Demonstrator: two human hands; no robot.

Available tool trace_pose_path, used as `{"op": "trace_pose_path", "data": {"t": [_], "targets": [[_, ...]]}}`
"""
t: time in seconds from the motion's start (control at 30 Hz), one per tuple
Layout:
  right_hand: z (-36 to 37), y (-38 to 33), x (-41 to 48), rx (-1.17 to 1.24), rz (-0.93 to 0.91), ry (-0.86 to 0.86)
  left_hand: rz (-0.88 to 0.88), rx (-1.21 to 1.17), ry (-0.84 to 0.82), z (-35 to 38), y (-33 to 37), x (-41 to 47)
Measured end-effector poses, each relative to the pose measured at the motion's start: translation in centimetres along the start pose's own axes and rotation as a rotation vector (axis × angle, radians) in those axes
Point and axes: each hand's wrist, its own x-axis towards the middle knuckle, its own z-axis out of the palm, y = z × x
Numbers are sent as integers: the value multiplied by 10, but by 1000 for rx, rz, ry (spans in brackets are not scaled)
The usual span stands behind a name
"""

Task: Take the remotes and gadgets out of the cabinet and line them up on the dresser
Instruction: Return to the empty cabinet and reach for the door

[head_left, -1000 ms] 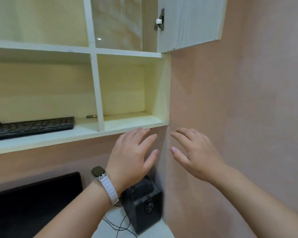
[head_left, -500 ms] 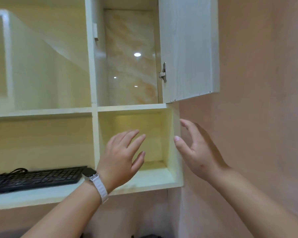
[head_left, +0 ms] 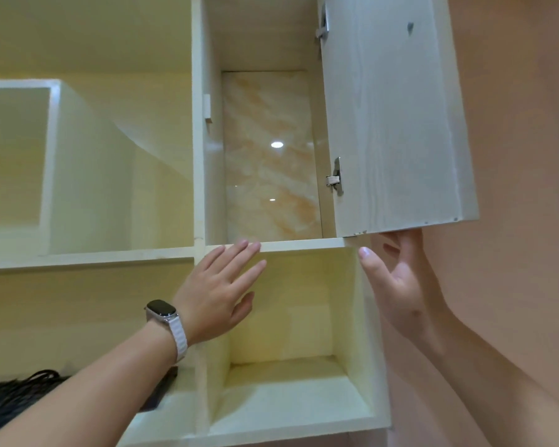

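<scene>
1. Left hand up in front of the cabinet, fingers spread flat and loose, nothing in its grip; the fingertips reach the front edge of the shelf under the tall compartment
2. A smartwatch on a pale band sits on that wrist
3. Right hand is raised at the cabinet's right edge, just below the bottom edge of the open door, fingers extended upward, thumb apart, holding nothing
4. The tall compartment behind the door shows only a glossy marbled back panel
5. The lower right cubby looks bare
6. At the lower left shelf edge, a dark keyboard lies partly behind the left forearm
7. No remotes or gadgets can be made out, so I cannot tell where they are
</scene>
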Motion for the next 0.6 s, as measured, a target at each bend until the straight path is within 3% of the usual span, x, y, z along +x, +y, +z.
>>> {"op": "trace_pose_path", "data": {"t": [0.27,0.47,0.6], "targets": [[26,15,4,-18,-108,57,52,-82,132,10,-6,-6],[57,25,1,-334,-177,9,40,-153,187,12,-7,-6],[77,32,7,-385,-254,42,35,-169,213,14,-6,-6]]}}
